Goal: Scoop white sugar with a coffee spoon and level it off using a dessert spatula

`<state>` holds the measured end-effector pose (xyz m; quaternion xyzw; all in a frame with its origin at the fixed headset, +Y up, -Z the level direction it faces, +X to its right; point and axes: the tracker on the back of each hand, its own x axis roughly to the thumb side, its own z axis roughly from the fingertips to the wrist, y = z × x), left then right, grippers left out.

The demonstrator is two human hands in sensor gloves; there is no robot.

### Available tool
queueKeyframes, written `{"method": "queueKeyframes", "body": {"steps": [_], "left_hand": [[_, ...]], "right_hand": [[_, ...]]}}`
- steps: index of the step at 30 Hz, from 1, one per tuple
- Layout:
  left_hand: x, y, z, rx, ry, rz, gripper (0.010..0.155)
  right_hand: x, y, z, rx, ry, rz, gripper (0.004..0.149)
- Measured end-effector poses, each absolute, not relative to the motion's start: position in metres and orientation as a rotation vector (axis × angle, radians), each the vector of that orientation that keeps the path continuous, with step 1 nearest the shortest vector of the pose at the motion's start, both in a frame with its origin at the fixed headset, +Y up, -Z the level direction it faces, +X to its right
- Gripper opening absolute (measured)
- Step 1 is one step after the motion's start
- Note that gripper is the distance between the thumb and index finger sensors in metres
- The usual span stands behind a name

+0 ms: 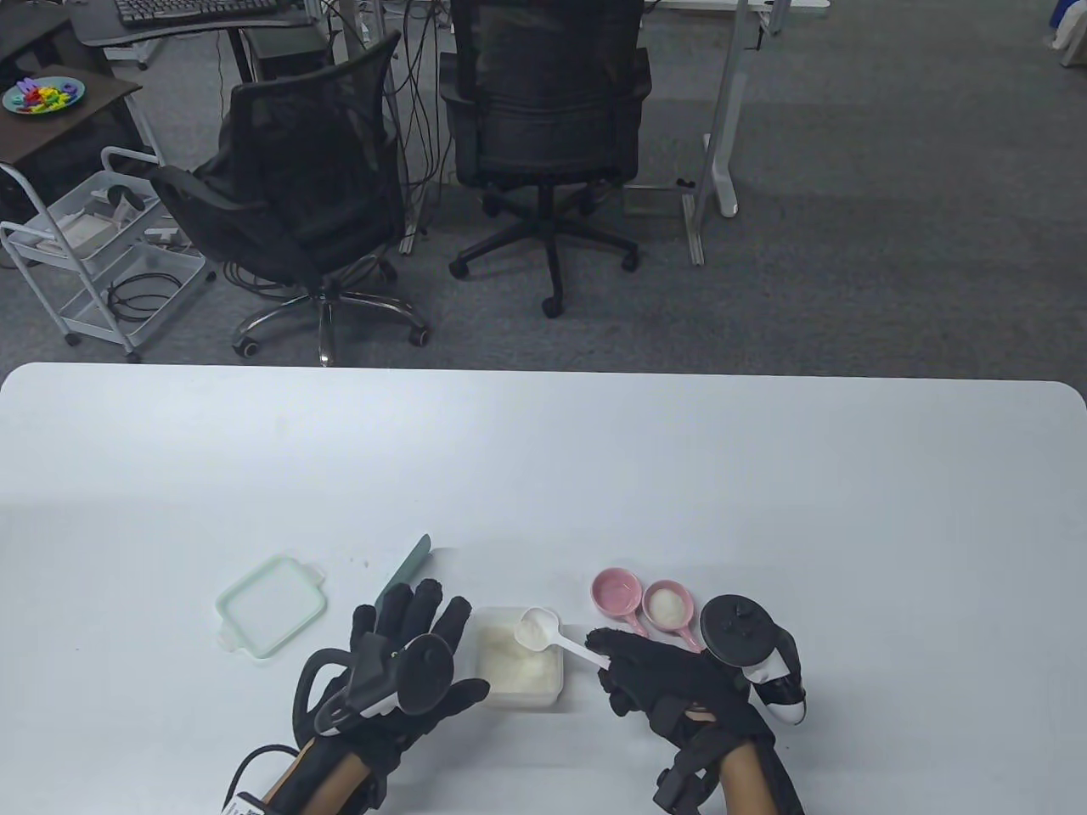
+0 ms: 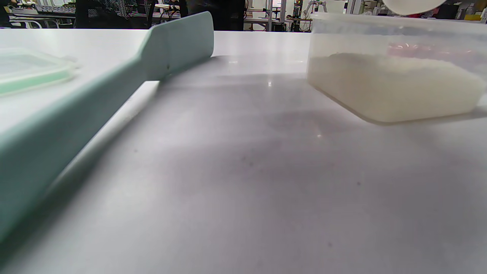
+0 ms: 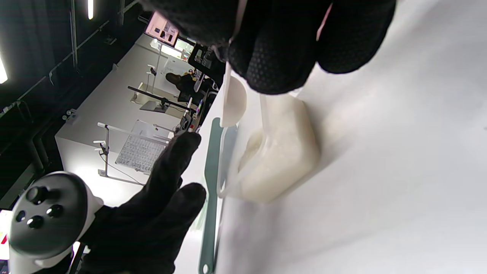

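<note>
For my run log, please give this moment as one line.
right hand: holds heaped coffee spoon over sugar tub | left hand: open, above spatula

Bare white table (image 1: 543, 475) beyond the clear square plastic sugar container (image 1: 518, 669); mint lid (image 1: 272, 604) left, two pink cups (image 1: 645, 604) right.

Beyond my white bench (image 1: 543, 458) lies grey carpet (image 1: 892, 212). Two black office chairs (image 1: 297, 204) stand on it before desks with white legs (image 1: 722, 110) and hanging cables. A white wire trolley (image 1: 85, 255) stands at the left, near a dark side table (image 1: 51, 127).
</note>
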<state>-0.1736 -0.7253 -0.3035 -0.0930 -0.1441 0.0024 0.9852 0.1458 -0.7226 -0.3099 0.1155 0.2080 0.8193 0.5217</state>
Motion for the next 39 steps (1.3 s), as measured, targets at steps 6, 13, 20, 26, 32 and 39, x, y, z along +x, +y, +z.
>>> {"method": "queueKeyframes", "body": {"steps": [6,13,20,26,32,39], "left_hand": [[-0.173,-0.726,-0.303,-0.189,-0.291,-0.002,0.092],[-0.172,-0.729,-0.304,-0.206,-0.285,-0.040,0.091],[-0.171,-0.728,-0.303,-0.222,-0.281,-0.054,0.091],[-0.170,-0.728,-0.303,-0.230,-0.282,-0.063,0.091],[-0.169,-0.728,-0.303,-0.238,-0.283,-0.071,0.091],[-0.169,-0.729,-0.303,-0.241,-0.284,-0.073,0.091]], "right_hand": [[0.157,-0.718,-0.310,0.213,0.345,1.926,0.050],[0.177,-0.716,-0.310,0.066,0.247,1.980,0.051],[0.187,-0.719,-0.311,-0.072,0.235,2.168,0.051],[0.177,-0.716,-0.310,-0.084,0.217,2.396,0.051],[0.153,-0.710,-0.307,-0.039,0.167,2.700,0.052],[0.125,-0.708,-0.302,0.015,0.099,2.991,0.052]]}}
